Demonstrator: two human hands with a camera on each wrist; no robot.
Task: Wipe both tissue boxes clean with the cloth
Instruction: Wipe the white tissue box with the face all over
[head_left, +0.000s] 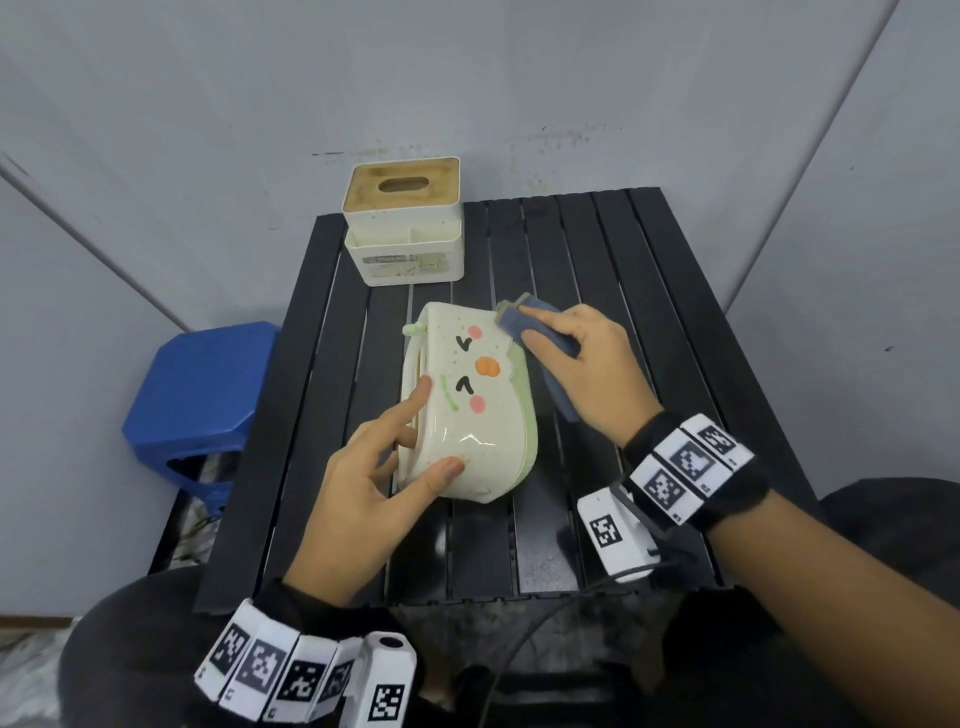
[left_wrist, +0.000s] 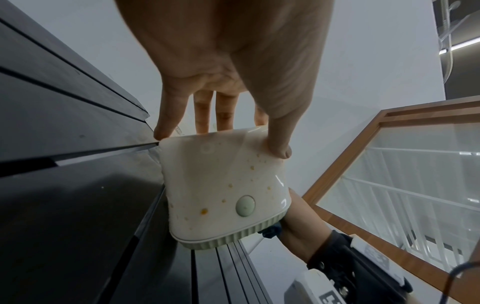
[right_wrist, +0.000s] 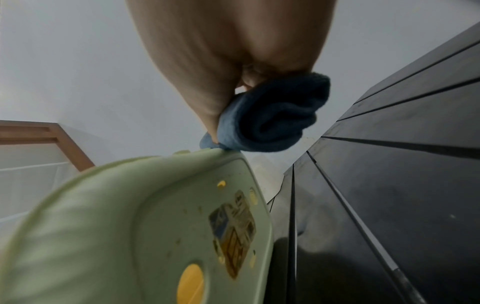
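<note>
A cream tissue box with a cartoon face (head_left: 467, 400) and a green base lies on its side on the black slatted table (head_left: 649, 322). Brown specks dot its shell (left_wrist: 223, 185). My left hand (head_left: 374, 467) grips its near end, thumb on the face side, fingers on the top side. My right hand (head_left: 582, 364) holds a folded blue cloth (head_left: 540, 332) pressed against the box's far right corner. The right wrist view shows the cloth (right_wrist: 272, 119) touching the green base (right_wrist: 130, 226). A second white tissue box with a wooden lid (head_left: 402, 223) stands at the table's far left.
A blue plastic stool (head_left: 202, 395) stands left of the table. Grey walls close in behind and on both sides. Bare slats lie to the right of the boxes. A wood-framed panel (left_wrist: 389, 164) shows in the left wrist view.
</note>
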